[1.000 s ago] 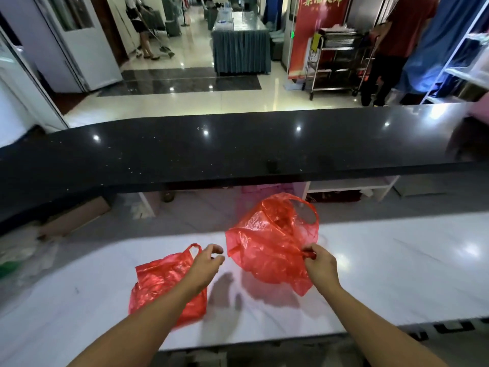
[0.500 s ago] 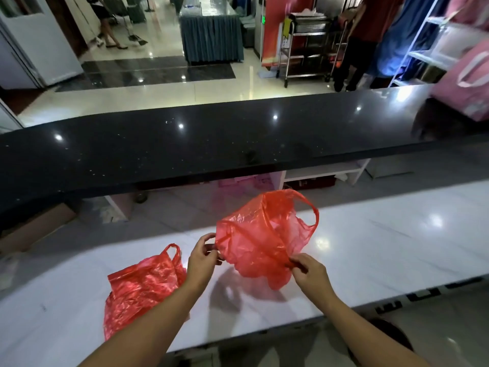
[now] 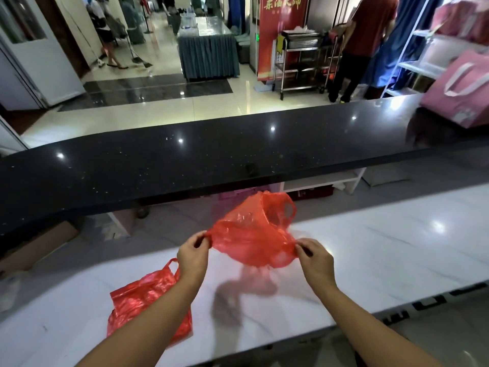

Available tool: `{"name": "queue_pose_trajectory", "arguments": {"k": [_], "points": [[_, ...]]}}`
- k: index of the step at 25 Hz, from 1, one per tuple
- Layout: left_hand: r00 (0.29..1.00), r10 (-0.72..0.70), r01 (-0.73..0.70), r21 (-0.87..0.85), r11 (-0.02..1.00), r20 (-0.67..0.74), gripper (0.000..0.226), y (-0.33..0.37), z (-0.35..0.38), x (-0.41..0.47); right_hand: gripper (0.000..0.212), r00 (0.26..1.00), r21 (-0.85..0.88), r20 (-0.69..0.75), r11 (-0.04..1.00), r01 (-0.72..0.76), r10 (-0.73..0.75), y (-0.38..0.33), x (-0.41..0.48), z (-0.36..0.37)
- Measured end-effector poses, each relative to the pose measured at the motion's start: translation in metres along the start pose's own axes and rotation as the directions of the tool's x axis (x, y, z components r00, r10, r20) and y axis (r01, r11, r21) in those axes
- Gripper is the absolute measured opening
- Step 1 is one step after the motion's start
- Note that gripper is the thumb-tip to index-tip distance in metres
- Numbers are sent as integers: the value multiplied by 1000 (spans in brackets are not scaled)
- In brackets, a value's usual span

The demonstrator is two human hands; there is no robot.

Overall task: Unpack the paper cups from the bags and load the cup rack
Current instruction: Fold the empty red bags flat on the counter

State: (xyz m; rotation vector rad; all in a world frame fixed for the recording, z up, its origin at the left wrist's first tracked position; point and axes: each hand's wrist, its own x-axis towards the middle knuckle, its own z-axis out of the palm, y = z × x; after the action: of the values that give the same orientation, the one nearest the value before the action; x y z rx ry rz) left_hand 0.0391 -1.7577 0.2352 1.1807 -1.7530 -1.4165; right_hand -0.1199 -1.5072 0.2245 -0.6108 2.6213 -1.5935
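A thin red plastic bag point(image 3: 254, 229) hangs in the air above the white marble counter point(image 3: 383, 247), stretched between both hands. My left hand point(image 3: 191, 254) pinches its left edge. My right hand point(image 3: 316, 260) pinches its right edge. The bag looks limp, and I cannot see anything inside it. A second red plastic bag point(image 3: 143, 295) lies crumpled on the counter at the lower left, partly hidden by my left forearm. No paper cups or cup rack are in view.
A raised black stone ledge point(image 3: 211, 160) runs across behind the white counter. A pink tote bag point(image 3: 460, 88) sits at its right end. Beyond are a tiled hall, a steel trolley point(image 3: 304, 62), a draped table point(image 3: 209, 54) and people standing.
My left hand left the counter bag and took hold of the lifted bag's left edge. Both hands have pulled the bag wider and flatter. The view has shifted left.
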Motion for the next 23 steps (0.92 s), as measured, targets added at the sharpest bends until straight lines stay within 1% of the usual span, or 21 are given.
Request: {"name": "queue_pose_trajectory", "arguments": {"k": [1, 2, 3, 4, 5, 6, 8, 10, 12, 13, 14, 15, 16, 17, 18, 20, 21, 23], "points": [[998, 19, -20, -2, 1000, -66, 19, 5, -4, 2, 16, 999, 29, -44, 1000, -3, 5, -4, 5, 1], [995, 29, -29, 1, 1000, -99, 19, 8, -8, 1, 18, 998, 61, -56, 998, -31, 34, -7, 8, 1], [995, 36, -34, 25, 999, -93, 18, 7, -12, -1, 20, 995, 85, -38, 993, -87, 91, -8, 9, 2], [997, 51, -47, 83, 995, -54, 19, 3, -16, -5, 22, 988, 87, 14, 984, -153, 153, -7, 8, 4], [998, 69, -70, 166, 984, 10, 20, -7, -19, -10, 23, 980, 50, 79, 981, -187, 183, -1, 4, 7], [994, 77, -94, 246, 965, 76, 23, -18, -23, -15, 25, 974, -17, 137, 984, -180, 180, 8, -1, 10], [983, 52, -111, 347, 931, 174, 28, -42, -30, -20, 30, 957, -188, 247, 977, -104, 149, 25, -13, 13], [970, 11, -114, 414, 903, 243, 26, -59, -38, -25, 37, 903, -288, 388, 955, -71, 184, 35, -26, 12], [946, -6, -149, 451, 880, 324, 29, -67, -42, -32, 40, 833, -301, 508, 951, -68, 220, 37, -36, 10], [933, -6, -165, 443, 881, 360, 30, -68, -43, -36, 36, 814, -291, 532, 953, -83, 234, 37, -38, 10], [922, 5, -182, 422, 888, 387, 31, -68, -45, -39, 29, 820, -283, 520, 954, -99, 239, 38, -38, 11], [914, 15, -192, 401, 896, 404, 34, -67, -46, -41, 23, 841, -263, 483, 957, -127, 244, 37, -36, 12], [908, 14, -185, 369, 911, 419, 37, -65, -48, -41, 24, 862, -240, 434, 955, -172, 264, 39, -33, 12], [903, -10, -149, 335, 930, 429, 39, -64, -49, -41, 29, 871, -191, 395, 953, -234, 293, 39, -29, 12], [901, -52, -83, 289, 954, 430, 39, -63, -50, -40, 34, 870, -158, 377, 948, -276, 317, 42, -25, 12], [904, -165, 102, 175, 979, 394, 40, -60, -50, -37, 41, 858, -130, 390, 943, -307, 334, 43, -19, 11], [900, -231, 203, 115, 973, 370, 39, -59, -50, -35, 41, 850, -140, 387, 934, -329, 358, 43, -17, 11], [870, -342, 356, 27, 934, 357, 30, -54, -47, -30, 41, 818, -189, 349, 889, -417, 457, 44, -12, 14]]}}
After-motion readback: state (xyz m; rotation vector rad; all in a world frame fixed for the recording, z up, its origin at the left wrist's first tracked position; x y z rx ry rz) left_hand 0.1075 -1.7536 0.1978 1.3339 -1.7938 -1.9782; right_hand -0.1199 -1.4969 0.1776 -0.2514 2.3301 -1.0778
